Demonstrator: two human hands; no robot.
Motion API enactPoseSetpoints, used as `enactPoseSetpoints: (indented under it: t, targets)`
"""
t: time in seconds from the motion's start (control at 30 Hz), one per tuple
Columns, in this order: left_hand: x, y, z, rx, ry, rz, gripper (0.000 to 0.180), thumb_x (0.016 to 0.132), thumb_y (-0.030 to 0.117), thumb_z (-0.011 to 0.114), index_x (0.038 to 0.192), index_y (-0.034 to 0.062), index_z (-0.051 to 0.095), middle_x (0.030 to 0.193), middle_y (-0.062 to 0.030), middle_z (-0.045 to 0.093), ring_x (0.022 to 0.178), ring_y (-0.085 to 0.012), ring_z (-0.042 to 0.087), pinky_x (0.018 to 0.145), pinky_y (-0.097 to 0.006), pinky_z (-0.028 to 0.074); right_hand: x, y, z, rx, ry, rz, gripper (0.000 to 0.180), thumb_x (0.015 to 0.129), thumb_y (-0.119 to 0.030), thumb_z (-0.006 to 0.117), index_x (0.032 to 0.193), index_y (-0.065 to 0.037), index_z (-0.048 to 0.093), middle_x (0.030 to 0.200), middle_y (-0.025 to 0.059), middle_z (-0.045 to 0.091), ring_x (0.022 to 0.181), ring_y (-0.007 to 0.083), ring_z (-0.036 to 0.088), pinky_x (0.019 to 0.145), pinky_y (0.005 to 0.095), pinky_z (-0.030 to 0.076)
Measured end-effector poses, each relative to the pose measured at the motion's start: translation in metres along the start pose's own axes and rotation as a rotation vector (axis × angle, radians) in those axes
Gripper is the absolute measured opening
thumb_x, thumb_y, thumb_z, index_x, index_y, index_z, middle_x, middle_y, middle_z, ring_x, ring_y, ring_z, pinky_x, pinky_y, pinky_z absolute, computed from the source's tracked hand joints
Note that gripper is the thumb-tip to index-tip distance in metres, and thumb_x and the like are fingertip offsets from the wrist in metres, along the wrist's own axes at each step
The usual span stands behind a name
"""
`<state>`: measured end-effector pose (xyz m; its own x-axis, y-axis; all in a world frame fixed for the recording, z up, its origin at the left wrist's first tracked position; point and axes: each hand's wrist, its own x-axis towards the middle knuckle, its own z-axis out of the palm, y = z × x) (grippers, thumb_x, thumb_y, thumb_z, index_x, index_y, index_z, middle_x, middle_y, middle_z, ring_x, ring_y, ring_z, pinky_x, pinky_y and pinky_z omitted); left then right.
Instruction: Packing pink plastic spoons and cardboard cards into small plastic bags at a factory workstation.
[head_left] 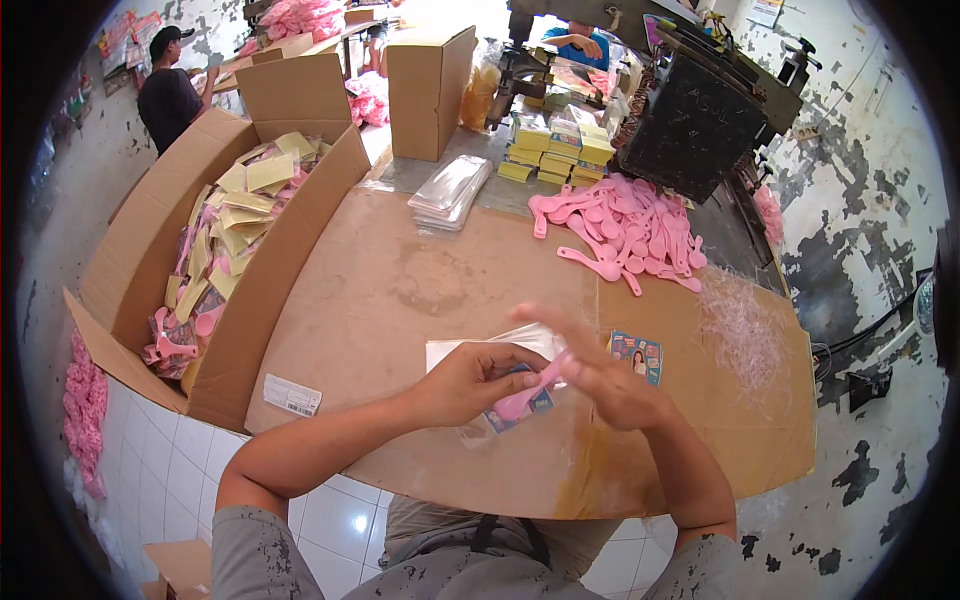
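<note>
Head view: both hands are meeting over the middle of a brown cardboard sheet (400, 290) that is covering the work surface. The left hand (470, 382) is pinching the edge of a clear plastic sleeve (500, 345) with a printed card inside, fingers curled round it. The right hand (600, 375) is gripping a pink plastic spoon (530, 395) and holding it at the mouth of the sleeve (bowl end is pointing down-left, lying over the card); its upper fingers are sticking out, slightly motion-blurred. So the spoon and sleeve are sitting between the two hands, just above the near part of the sheet.

Just beside the right hand a small printed card (636, 356) is lying flat. Farther back on the right a loose pile of pink spoons (625, 228) is spreading across the sheet, and a wisp of thin plastic shavings (745, 325) is lying near the right edge. A stack of clear bags (450, 192) is resting at the far edge, with stacks of yellow cards (555, 150) behind it. On the left an open cardboard box (250, 330) is holding packed spoons with yellow cards. Another person in a dark shirt (168, 90) is standing at top left, well apart; a dark machine (695, 125) is sitting at top right.
</note>
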<state>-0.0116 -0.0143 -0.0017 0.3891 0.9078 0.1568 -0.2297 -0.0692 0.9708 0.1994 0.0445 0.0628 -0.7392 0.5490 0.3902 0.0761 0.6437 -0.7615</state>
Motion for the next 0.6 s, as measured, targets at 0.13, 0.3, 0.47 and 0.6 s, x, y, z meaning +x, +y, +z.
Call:
enactPoseSetpoints:
  t: [0.13,0.3,0.47,0.6]
  targets:
    - [-0.003,0.008,-0.007,-0.07,-0.128,-0.09,0.029,0.106,0.016,0.059,0.128,-0.0025,0.062,0.115,-0.0084,0.072,0.103,-0.0109,0.066,0.091,-0.03,0.055,0.004,-0.004,0.0,0.634,-0.219,0.172,0.068,0.101,-0.048,0.04,0.152,-0.003,0.043,0.158,0.015,0.042,0.144,0.0296,0.04,0.12,0.0449,0.026]
    - [-0.006,0.014,-0.011,-0.294,-0.272,-0.187,0.036,0.106,0.016,0.059,0.137,-0.001,0.055,0.122,-0.0096,0.07,0.118,-0.0157,0.064,0.103,-0.033,0.05,0.009,-0.016,-0.029,0.126,-0.259,-0.022,0.026,0.099,-0.017,0.065,0.122,-0.005,0.067,0.14,0.013,0.058,0.134,0.0271,0.052,0.11,0.0444,0.04]
    - [-0.007,0.018,0.001,-0.074,-0.114,0.028,0.049,0.103,0.02,0.063,0.146,0.0012,0.048,0.136,-0.0119,0.063,0.132,-0.0221,0.055,0.114,-0.039,0.041,0.013,-0.045,-0.03,0.345,-0.154,-0.09,0.012,0.089,0.001,0.071,0.099,-0.006,0.073,0.113,0.0082,0.068,0.114,0.0244,0.063,0.099,0.0408,0.048]
    - [-0.007,0.023,-0.003,0.25,-0.073,0.306,0.059,0.096,0.013,0.065,0.151,0.0036,0.044,0.144,-0.013,0.057,0.139,-0.0246,0.049,0.117,-0.041,0.036,0.018,-0.073,-0.039,-0.421,-0.05,-0.155,0.009,0.089,0.0,0.071,0.097,-0.004,0.073,0.097,0.0079,0.069,0.095,0.0225,0.067,0.082,0.037,0.052]
